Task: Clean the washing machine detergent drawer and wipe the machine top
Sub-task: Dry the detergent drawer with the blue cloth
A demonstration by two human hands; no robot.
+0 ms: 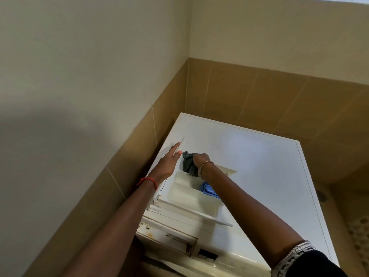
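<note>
Two hands work near the left edge of the white washing machine top. The white plastic detergent drawer lies on that top, out of its housing, towards the front-left corner. A blue plastic softener cap sits in its right compartment. The left hand rests flat on the top, fingers straight, just beside the drawer's far end. The right hand is clenched around a dark grey cloth and presses it into the far compartment. The open drawer slot in the front panel shows brownish marks. Judged status: drawer cleaning is in progress. The near compartments, refitting the drawer and wiping the top appear to remain.
</note>
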